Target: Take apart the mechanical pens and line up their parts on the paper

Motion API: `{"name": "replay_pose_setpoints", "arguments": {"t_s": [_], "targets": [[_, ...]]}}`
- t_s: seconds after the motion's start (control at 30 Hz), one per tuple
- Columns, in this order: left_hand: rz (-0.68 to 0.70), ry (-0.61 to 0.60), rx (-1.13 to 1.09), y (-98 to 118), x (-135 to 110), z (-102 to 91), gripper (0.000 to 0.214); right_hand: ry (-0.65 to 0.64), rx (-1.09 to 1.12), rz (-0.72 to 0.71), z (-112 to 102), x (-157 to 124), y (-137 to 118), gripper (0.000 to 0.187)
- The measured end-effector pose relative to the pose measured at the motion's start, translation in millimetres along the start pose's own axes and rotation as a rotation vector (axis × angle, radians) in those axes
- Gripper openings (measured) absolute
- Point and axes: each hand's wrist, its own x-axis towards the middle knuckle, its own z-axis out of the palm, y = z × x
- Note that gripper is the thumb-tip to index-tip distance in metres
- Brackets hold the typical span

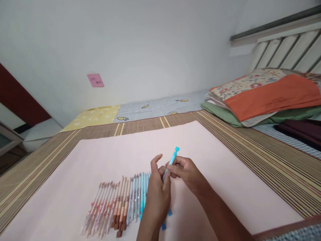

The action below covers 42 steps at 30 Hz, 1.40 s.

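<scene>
A light blue pen (173, 156) with a bright cyan end is tilted up between my two hands. The fingers of my right hand (184, 169) pinch its upper part. My left hand (159, 187) closes round the lower part, with its index finger raised. Beneath and left of my left hand lies a row of pens, side by side: blue pens (142, 190), clear grey-blue pens (134, 197), peach and brown pens (122, 201), and pink-white pens (101, 209). My left hand and forearm hide part of the blue ones, whose dark blue ends (164, 226) show beyond my wrist.
A pale pink sheet (112, 154) lies under the pens on a striped mat (220, 130). At the right back are stacked pillows (271, 97) and a dark folded cloth (301, 132). A pink note (95, 80) is on the wall, and a radiator (288, 50) stands at right.
</scene>
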Motion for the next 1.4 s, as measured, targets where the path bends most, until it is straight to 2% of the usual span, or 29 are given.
{"name": "replay_pose_setpoints", "arguments": {"t_s": [0.07,0.17,0.23,0.37,0.43,0.67,0.73,0.8,0.87,0.93,1.03,1.2,1.4], "targets": [[0.026,0.021,0.067,-2.7,-1.0,2.7,0.05,0.078,0.007,0.043,3.0,1.9,6.3,0.035],[0.013,0.03,0.128,-5.4,-1.1,3.4,0.04,0.132,-0.012,0.071,4.4,2.4,9.8,0.039],[-0.012,0.003,0.059,-4.0,-0.5,1.1,0.038,0.063,0.0,0.059,2.0,1.0,6.5,0.037],[-0.098,-0.12,-0.119,3.7,0.9,-7.1,0.051,-0.154,0.011,0.031,-5.3,-3.1,-4.3,0.035],[-0.119,-0.14,-0.118,6.3,1.0,-9.9,0.056,-0.17,-0.027,0.017,-5.4,-3.8,-5.6,0.033],[0.005,0.018,0.126,-1.4,1.5,-2.1,0.051,0.08,0.011,0.015,12.2,0.8,5.1,0.033],[-0.013,0.035,0.107,-3.9,3.6,-1.5,0.056,0.106,0.024,0.027,10.9,1.4,3.8,0.035],[-0.073,-0.024,0.006,-4.4,5.8,-4.4,0.049,0.113,0.02,0.029,4.6,1.3,-0.4,0.033],[-0.148,-0.142,-0.076,-4.0,7.3,-9.6,0.041,0.114,0.0,0.016,-3.5,0.8,-5.6,0.03],[-0.215,-0.256,-0.12,-4.4,7.8,-14.4,0.045,0.106,-0.013,0.003,-9.8,0.1,-9.6,0.029],[-0.24,-0.309,-0.202,-7.6,8.1,-16.6,0.043,0.1,-0.006,-0.012,-13.0,-0.5,-10.7,0.031],[-0.15,-0.159,-0.161,-13.5,9.2,-8.8,0.029,0.128,0.012,-0.041,-8.9,0.9,-3.8,0.028],[-0.003,0.107,0.258,-12.7,2.9,3.8,0.025,0.204,0.027,-0.05,-3.9,2.4,1.7,0.031]]}}
